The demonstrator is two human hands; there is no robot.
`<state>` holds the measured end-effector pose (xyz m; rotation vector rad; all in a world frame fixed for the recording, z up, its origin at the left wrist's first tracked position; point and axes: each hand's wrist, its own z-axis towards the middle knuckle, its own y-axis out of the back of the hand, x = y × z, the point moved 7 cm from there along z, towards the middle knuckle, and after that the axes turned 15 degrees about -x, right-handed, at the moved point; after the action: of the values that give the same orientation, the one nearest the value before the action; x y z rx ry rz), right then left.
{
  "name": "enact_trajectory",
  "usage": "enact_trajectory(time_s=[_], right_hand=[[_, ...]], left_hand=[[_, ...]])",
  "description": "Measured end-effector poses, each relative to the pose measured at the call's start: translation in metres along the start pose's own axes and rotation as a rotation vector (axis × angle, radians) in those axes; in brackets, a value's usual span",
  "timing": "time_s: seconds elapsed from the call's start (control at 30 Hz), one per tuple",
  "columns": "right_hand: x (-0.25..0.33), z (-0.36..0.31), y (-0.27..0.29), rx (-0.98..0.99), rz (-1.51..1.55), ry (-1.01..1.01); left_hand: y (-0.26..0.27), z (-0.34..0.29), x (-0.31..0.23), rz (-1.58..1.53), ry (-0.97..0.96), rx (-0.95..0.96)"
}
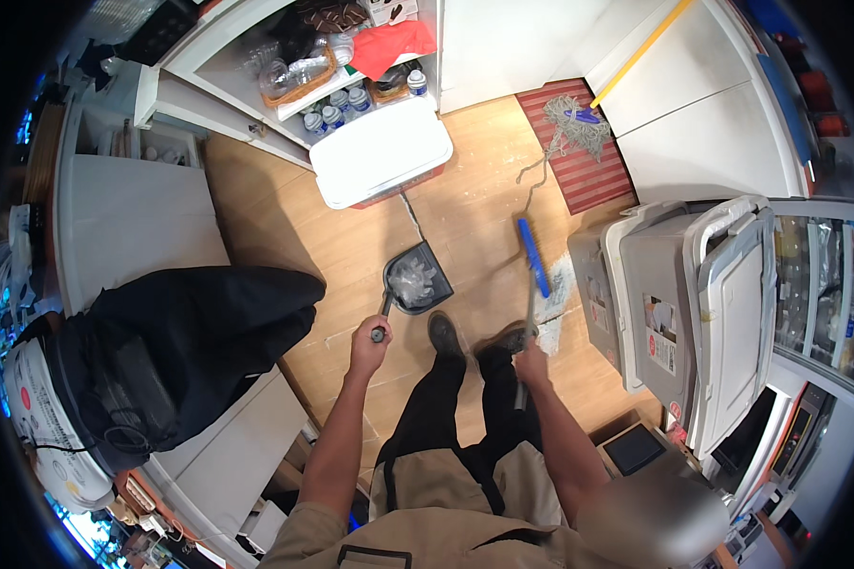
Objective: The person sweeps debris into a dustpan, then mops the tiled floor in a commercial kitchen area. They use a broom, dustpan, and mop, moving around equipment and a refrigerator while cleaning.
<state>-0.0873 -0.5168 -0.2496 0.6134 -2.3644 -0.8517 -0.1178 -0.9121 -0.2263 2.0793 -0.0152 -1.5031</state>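
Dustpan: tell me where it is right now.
In the head view, the black dustpan is near the centre, left of the blue broom head, with its handle in the left grip.

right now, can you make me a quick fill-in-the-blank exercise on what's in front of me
1. The dustpan is held in the person's ____ hand.
2. The broom head is ____.
3. The mop strings lie on a striped mat that is mainly ____.
4. The mop handle is ____.

Missing words: left; blue; red; yellow.
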Motion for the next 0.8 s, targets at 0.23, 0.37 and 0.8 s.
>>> enact_trajectory(time_s=[0.23,0.37,0.8], right_hand=[[0.007,-0.074,-0.033,0.285,-0.165,0.177],[0.034,-0.079,0.019,0.178,-0.357,0.476],[0.201,0.031,-0.124,0.105,-0.655,0.786]], left_hand=[[0.006,-0.006,0.024,-0.043,0.129,-0.09],[0.035,-0.027,0.022,-0.055,0.133,-0.198],[0.087,-0.123,0.074,-0.232,0.381,-0.586]])
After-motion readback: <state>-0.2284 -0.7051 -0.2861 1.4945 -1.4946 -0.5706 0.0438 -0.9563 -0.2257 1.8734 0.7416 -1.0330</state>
